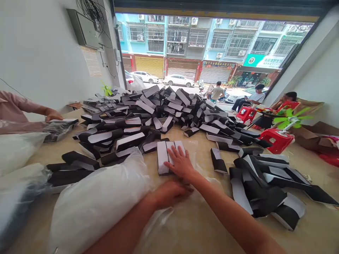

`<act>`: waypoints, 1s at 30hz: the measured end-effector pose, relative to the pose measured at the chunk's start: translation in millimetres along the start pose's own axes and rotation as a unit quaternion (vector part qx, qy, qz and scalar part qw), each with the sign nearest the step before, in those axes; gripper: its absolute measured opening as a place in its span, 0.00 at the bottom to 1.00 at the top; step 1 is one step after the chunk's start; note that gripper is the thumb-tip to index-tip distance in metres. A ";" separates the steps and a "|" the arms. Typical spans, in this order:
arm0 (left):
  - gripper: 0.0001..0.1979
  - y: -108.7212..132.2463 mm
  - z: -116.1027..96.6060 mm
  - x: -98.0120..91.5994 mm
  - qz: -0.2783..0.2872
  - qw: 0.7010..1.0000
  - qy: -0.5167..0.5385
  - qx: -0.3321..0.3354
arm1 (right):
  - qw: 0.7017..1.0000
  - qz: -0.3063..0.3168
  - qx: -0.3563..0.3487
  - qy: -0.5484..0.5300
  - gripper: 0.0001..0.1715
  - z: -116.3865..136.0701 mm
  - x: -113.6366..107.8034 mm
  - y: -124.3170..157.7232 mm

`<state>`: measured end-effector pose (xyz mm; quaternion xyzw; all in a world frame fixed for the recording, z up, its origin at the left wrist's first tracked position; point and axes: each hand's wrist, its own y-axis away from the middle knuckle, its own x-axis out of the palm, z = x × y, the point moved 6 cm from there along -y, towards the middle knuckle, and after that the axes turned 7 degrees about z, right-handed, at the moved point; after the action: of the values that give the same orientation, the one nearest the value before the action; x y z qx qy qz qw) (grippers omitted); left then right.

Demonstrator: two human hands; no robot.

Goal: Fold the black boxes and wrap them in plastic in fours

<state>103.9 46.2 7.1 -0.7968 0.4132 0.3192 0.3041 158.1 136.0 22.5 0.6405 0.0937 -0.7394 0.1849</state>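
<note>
My right hand (181, 163) lies with spread fingers on a row of white-topped black cardboard pieces (162, 158) side by side in the middle of the table. Clear plastic film (192, 150) shows along their right edge. Just below, my left hand (173, 192) crosses under the right wrist, near more loose clear plastic (160, 220). Motion smears its fingers, so their grip does not show. A large whitish plastic bag (100, 204) bulges beside my left forearm.
A big heap of folded black and white cardboard pieces (150, 106) covers the far table, with another pile (259, 190) at right. At left, a co-worker's hand (53, 114) rests on a plastic-wrapped stack (59, 130). A green fan (291, 120) and red stools (277, 139) stand at right.
</note>
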 end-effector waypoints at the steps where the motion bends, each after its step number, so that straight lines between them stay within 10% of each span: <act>1: 0.11 -0.6 -0.7 0.5 0.007 1.000 0.002 0.009 | 1.000 0.002 -0.005 -0.006 0.44 2.4 -2.2 -1.9; 8: 0.13 0.5 16.8 3.9 0.001 0.999 0.039 -0.001 | 0.998 -0.042 0.017 -0.052 0.37 -15.8 -33.7 22.2; 16: 0.12 1.8 20.5 0.5 -0.023 0.998 0.055 -0.002 | 0.957 -0.084 0.275 -0.034 0.34 -150.9 -53.3 108.1; 21: 0.16 5.0 18.2 -6.5 -0.051 0.996 0.057 -0.050 | 0.942 -0.112 0.314 -0.036 0.34 -208.5 -45.1 149.1; 30: 0.13 4.1 12.9 -4.6 -0.038 0.999 0.026 -0.025 | 0.958 -0.095 0.271 -0.011 0.34 -209.5 -43.3 72.4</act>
<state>95.1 56.0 1.8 -0.8273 0.3827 0.2964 0.2851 382.6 155.1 38.3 0.6467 -0.0515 -0.7582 -0.0657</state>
